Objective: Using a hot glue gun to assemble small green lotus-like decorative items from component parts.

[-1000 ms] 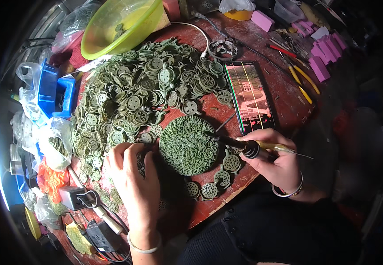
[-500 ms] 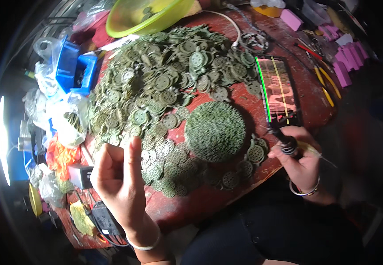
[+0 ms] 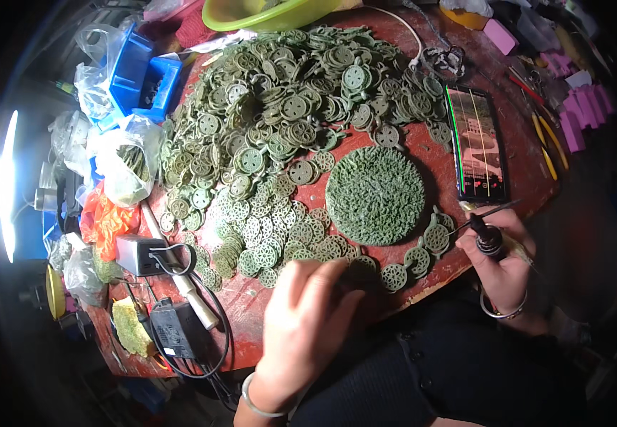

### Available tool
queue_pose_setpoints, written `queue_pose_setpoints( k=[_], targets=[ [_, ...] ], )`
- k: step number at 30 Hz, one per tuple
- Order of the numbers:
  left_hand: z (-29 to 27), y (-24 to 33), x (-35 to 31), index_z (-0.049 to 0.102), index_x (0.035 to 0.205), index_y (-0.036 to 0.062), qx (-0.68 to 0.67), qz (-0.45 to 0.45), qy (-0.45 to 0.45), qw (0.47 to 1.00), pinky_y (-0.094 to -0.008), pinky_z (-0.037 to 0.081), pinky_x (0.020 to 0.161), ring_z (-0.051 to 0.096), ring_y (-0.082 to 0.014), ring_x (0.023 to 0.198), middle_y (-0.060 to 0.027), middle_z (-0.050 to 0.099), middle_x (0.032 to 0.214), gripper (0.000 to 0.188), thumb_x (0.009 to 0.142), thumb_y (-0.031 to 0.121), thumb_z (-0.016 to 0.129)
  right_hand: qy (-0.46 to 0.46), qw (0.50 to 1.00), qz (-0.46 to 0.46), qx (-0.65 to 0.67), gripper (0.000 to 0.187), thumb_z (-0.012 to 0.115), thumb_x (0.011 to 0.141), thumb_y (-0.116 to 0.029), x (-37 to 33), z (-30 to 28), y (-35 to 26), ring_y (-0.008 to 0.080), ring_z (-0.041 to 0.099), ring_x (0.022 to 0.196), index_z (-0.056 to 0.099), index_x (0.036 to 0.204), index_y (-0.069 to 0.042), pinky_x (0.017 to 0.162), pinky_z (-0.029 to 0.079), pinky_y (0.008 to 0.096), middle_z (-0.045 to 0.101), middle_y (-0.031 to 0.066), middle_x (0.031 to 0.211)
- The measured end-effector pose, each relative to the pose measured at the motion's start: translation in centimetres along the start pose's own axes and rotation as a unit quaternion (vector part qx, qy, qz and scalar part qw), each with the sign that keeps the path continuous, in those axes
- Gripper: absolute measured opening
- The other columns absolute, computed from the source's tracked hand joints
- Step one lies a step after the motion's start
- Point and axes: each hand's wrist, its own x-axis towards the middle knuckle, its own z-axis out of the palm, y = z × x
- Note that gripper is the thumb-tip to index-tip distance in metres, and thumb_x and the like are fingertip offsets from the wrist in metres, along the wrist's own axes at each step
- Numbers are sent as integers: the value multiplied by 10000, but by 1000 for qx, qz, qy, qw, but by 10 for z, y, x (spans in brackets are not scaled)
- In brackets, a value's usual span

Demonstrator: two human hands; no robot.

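Observation:
My left hand (image 3: 308, 313) is over the near edge of the table, fingers bent and apart, beside the closest openwork discs. I see nothing held in it, though its fingertips are partly hidden. In my right hand (image 3: 504, 267) is a pen-like tool with a black ribbed handle (image 3: 488, 240) and a thin tip pointing left. A dark thin rod (image 3: 500, 208) also crosses that hand. Between the hands lie several green openwork discs with small loops (image 3: 394, 277). A round, rough-textured green pad (image 3: 374, 196) sits just beyond them.
A big heap of greenish discs (image 3: 280, 107) covers the table's middle and back. A phone with a lit screen (image 3: 477, 146) lies right of the pad. Blue bins (image 3: 137, 85), a grey box (image 3: 137, 255) and a black adapter with cables (image 3: 177, 327) stand left; pliers (image 3: 546, 146) lie far right.
My left hand has dropped from a raised pinch and moved right, toward the near discs. My right hand still holds the tool. The whole view has shifted, so the table appears further right.

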Motion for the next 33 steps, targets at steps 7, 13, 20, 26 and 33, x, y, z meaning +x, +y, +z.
queue_pose_setpoints(
  k=[7, 13, 20, 26, 33],
  targets=[
    [36, 5, 2, 654, 1072, 35, 62, 119, -11, 991, -348, 496, 640, 574, -255, 767, -97, 556, 899, 397, 701, 55, 794, 15, 998, -58, -27, 193, 707, 826, 13, 3, 7, 1, 152, 644, 817, 611, 992, 35, 744, 516, 266, 665, 110, 932],
    [32, 16, 7, 570, 1188, -4, 118, 156, -54, 979, -383, 487, 692, 544, -298, 844, -156, 522, 1010, 578, 735, 263, 811, 2, 990, -112, -83, 458, 638, 730, 118, 5, 6, 2, 267, 698, 893, 614, 1169, -10, 774, 570, 348, 675, 164, 1009],
    [49, 26, 17, 532, 1187, -29, 188, 204, -87, 957, -404, 492, 688, 549, -340, 872, -196, 509, 1009, 694, 724, 408, 809, -44, 992, -74, -90, 495, 644, 759, 97, -4, 6, -11, 273, 699, 890, 574, 1236, -16, 739, 588, 343, 651, 175, 1087],
    [59, 34, 22, 524, 1227, -10, 180, 171, -60, 967, -415, 491, 675, 553, -332, 873, -193, 504, 1026, 791, 643, 411, 853, -66, 993, -99, -25, 471, 655, 778, 56, -8, 3, -9, 277, 683, 813, 580, 1230, -53, 668, 539, 333, 654, 129, 926],
    [63, 34, 20, 570, 1201, 79, 191, 159, -52, 967, -408, 498, 648, 556, -326, 856, -182, 503, 1025, 631, 682, 336, 820, 70, 982, -166, -60, 335, 661, 842, 2, 7, -10, 6, 263, 696, 758, 606, 1165, -70, 632, 562, 330, 687, 107, 950]
  ],
)
